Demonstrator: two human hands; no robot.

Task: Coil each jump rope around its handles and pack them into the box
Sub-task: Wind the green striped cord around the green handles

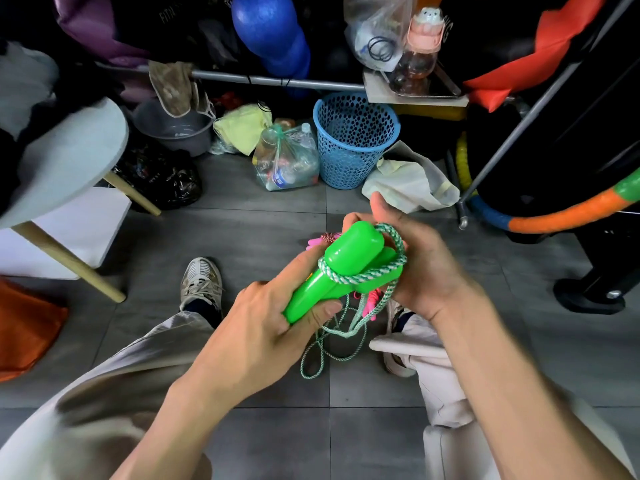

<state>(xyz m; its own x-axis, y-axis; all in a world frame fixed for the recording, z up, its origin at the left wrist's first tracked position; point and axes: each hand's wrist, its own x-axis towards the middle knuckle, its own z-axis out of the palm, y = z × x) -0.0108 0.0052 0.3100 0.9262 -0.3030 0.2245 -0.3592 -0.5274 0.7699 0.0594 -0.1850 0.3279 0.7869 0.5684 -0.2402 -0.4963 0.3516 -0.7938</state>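
left hand (266,320) grip curled round green handles (332,268); right hand (412,265) grip pinching rope (363,271) wrapped around them.

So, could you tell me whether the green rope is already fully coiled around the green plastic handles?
No: only a few turns circle the green plastic handles, and green rope hangs loose below.

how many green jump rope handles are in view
2: both green handles lie side by side, gripped by the left hand below and the right hand above.
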